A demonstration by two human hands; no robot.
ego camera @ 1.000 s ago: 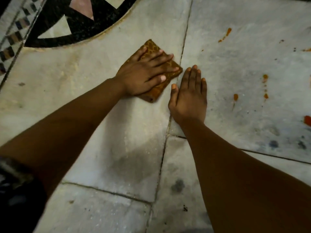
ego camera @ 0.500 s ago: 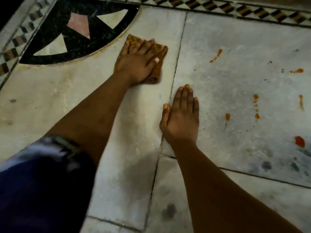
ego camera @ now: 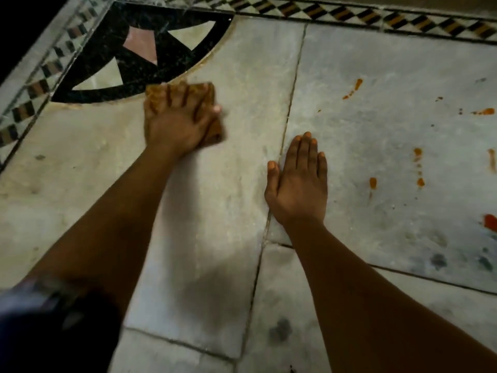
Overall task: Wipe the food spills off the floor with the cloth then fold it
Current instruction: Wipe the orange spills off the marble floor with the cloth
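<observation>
Wiping near floor's far-left inlay corner, spills missed.
Left hand (ego camera: 178, 122) spread flat, pressing cloth (ego camera: 209, 92) against black inlay (ego camera: 113, 30) edge; right hand (ego camera: 298, 181) flat on floor (ego camera: 215, 197), fingers together, holding nothing. Risk: orange spills (ego camera: 418, 168) toward right edge left unwiped or smeared; bracing palm slipping.

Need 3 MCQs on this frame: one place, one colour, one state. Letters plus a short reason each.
1. Where is the cloth?
A. beside the black inlay
B. on the orange spills
C. under the right hand

2. Colour of the spills?
A. green
B. orange
C. white

3. How is the right hand?
A. in a fist
B. gripping the cloth
C. flat on the floor

Answers: 1 A, the left hand presses it by the black inlay; 2 B, orange marks dot the right slab; 3 C, straight fingers lie on the floor.
</observation>
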